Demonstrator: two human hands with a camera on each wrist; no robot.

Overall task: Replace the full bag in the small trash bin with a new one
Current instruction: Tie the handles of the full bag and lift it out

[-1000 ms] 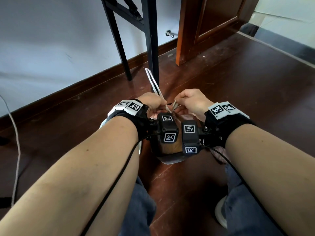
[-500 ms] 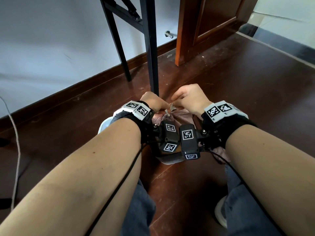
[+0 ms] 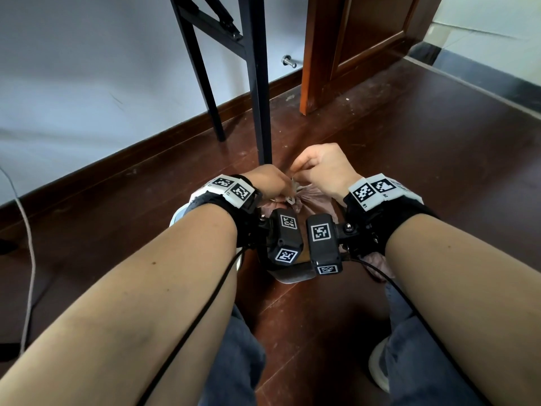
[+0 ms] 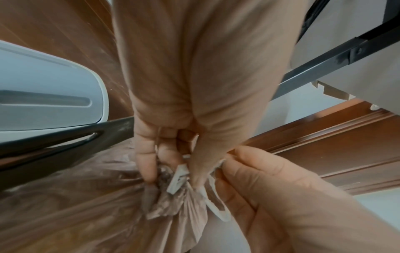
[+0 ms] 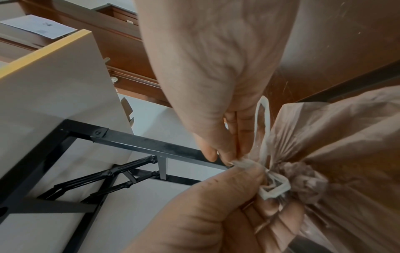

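On the floor between my knees, the full bag (image 3: 313,191) is gathered shut, its white drawstring (image 4: 178,178) half knotted; lifting it out and fitting a new one remain. My left hand (image 3: 268,183) and right hand (image 3: 325,167) both pinch the drawstring loops, fingers curled tight.

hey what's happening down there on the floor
A person crouched on the wooden floor is tying off a full pinkish trash bag. Its neck is gathered, and both hands work the white drawstring at the top: the left hand pinches the knot, and the right hand pinches a strip end. The white bin stands beside the bag, next to a black table leg. No new bag is visible.
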